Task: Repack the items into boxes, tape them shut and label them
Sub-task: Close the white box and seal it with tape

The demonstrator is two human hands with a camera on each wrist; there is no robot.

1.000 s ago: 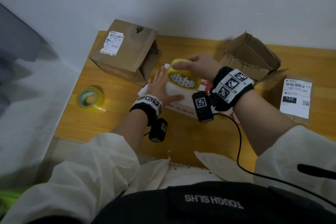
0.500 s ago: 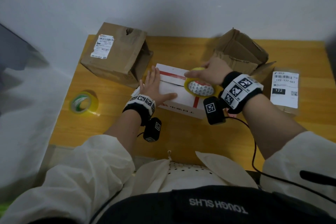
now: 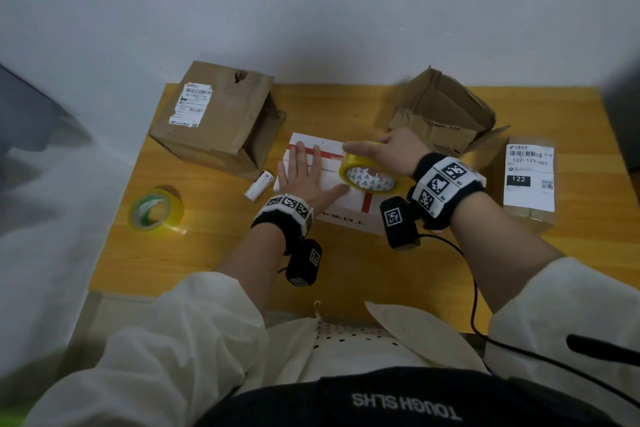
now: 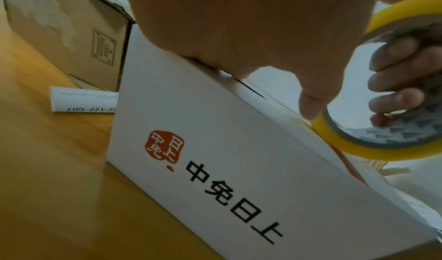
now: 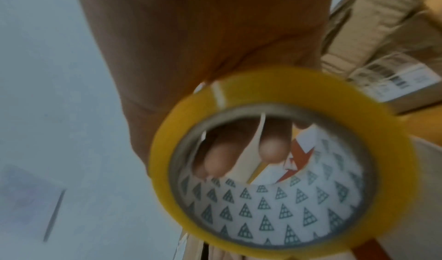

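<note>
Tape roll [image 3: 367,174] drawn rightward along white box [image 3: 332,208] lid since earlier; right hand [image 3: 393,152] grips it, left hand [image 3: 304,174] flat, fingers spread. Sealing underway.

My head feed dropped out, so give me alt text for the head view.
Left hand presses flat on a white box while the right hand holds a yellow tape roll on its top. Brown boxes and a spare tape roll sit on the wooden table.

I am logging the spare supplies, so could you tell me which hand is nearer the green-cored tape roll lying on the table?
Left. The left hand lies flat on the white box, right of the green-cored tape roll; the right hand is farther right, gripping the yellow tape roll.
</note>
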